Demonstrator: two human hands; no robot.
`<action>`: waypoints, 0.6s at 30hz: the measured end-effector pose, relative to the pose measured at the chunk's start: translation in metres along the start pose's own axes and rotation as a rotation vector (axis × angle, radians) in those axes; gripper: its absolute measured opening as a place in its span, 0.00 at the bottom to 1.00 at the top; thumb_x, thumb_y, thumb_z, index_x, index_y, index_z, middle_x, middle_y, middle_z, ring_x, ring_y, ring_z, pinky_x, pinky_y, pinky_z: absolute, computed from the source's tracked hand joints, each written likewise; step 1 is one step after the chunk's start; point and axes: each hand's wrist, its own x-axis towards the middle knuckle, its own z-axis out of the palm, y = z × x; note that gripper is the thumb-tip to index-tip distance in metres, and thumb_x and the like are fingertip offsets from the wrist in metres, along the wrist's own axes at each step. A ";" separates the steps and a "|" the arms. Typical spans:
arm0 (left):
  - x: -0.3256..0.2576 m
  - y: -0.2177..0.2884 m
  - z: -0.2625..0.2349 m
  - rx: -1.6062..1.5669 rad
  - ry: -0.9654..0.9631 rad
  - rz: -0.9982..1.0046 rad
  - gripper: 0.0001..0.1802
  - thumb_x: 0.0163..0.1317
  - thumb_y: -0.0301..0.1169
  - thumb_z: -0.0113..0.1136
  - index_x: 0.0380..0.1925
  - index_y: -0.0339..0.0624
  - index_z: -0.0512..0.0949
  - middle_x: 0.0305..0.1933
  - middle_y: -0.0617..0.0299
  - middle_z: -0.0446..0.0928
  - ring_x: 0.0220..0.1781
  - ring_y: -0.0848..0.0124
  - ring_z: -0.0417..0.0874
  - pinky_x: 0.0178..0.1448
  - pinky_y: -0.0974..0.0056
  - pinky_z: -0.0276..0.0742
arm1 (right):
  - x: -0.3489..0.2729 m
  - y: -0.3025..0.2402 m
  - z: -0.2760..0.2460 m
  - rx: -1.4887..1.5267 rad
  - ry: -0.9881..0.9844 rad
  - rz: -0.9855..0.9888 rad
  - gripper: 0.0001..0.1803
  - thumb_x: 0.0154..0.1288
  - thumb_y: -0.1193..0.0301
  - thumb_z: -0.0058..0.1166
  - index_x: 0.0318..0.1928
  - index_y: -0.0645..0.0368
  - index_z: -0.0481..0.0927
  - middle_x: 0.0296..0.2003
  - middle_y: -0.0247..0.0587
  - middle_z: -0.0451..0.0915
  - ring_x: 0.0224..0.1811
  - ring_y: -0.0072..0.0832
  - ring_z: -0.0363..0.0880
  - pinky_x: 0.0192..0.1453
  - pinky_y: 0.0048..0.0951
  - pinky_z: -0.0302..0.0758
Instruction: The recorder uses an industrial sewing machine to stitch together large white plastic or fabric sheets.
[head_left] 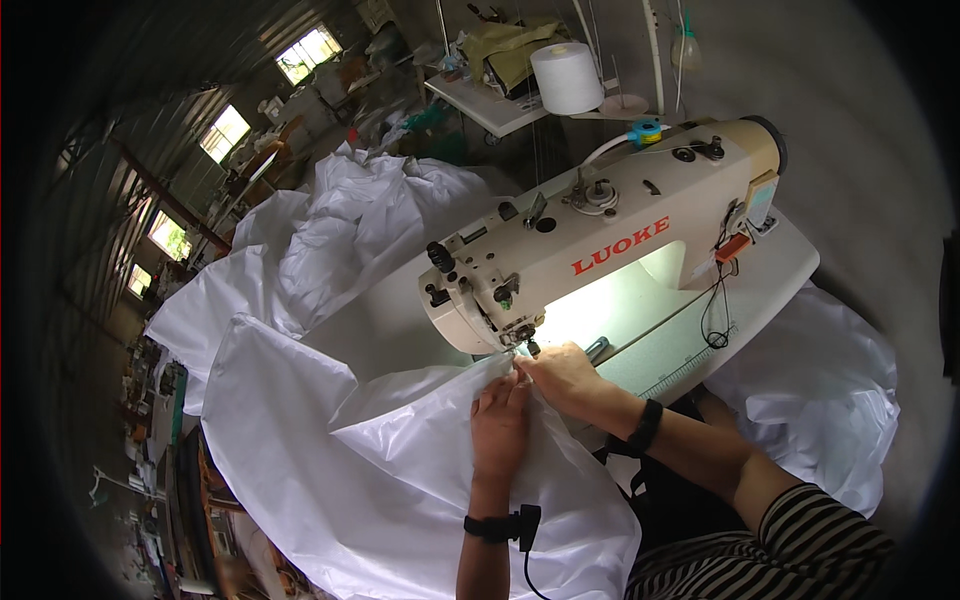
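Observation:
A large white sheet of thin, glossy fabric (400, 425) drapes over the sewing table and down across my lap. Its edge runs up to the needle area of a cream sewing machine (620, 210). My left hand (502, 425) is closed on the fabric just in front of the presser foot, fingers bunched near the edge. Beside it, my right hand (570, 382) pinches the same edge close to the needle, its fingertips almost touching the left ones. The fingertips and the stitching point are partly hidden by the hands and the machine head.
A heap of white fabric (350, 220) lies left of the machine, with more fabric (815, 390) hanging at the right. Behind stands a thread cone (567, 78). A small dark tool (597, 349) rests by my right hand. A cable hangs from my left wrist.

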 end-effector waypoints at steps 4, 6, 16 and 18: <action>-0.009 -0.024 0.010 -0.066 0.003 0.024 0.20 0.58 0.26 0.55 0.53 0.46 0.78 0.61 0.65 0.79 0.63 0.63 0.75 0.64 0.55 0.70 | -0.032 -0.044 -0.030 0.208 -0.079 0.143 0.21 0.60 0.68 0.59 0.53 0.60 0.79 0.25 0.43 0.82 0.26 0.39 0.85 0.29 0.34 0.78; -0.006 -0.021 0.004 -0.065 -0.007 0.040 0.21 0.58 0.25 0.55 0.53 0.46 0.79 0.61 0.65 0.79 0.63 0.63 0.75 0.64 0.55 0.70 | -0.056 -0.052 -0.022 -0.098 -0.184 0.032 0.25 0.58 0.71 0.57 0.58 0.65 0.76 0.20 0.37 0.81 0.20 0.32 0.83 0.24 0.33 0.76; 0.010 -0.045 0.004 -0.064 -0.016 0.095 0.20 0.59 0.27 0.59 0.53 0.50 0.81 0.60 0.61 0.78 0.62 0.60 0.75 0.65 0.53 0.70 | -0.047 -0.052 0.008 -0.306 -0.092 0.015 0.26 0.61 0.73 0.52 0.61 0.66 0.74 0.16 0.26 0.78 0.16 0.22 0.79 0.19 0.27 0.70; 0.010 -0.053 0.004 -0.065 0.005 0.100 0.17 0.60 0.29 0.59 0.51 0.50 0.82 0.58 0.60 0.78 0.61 0.58 0.76 0.64 0.53 0.70 | -0.042 -0.057 0.009 -0.296 -0.112 0.014 0.26 0.62 0.72 0.52 0.62 0.66 0.74 0.16 0.25 0.78 0.16 0.24 0.79 0.19 0.29 0.71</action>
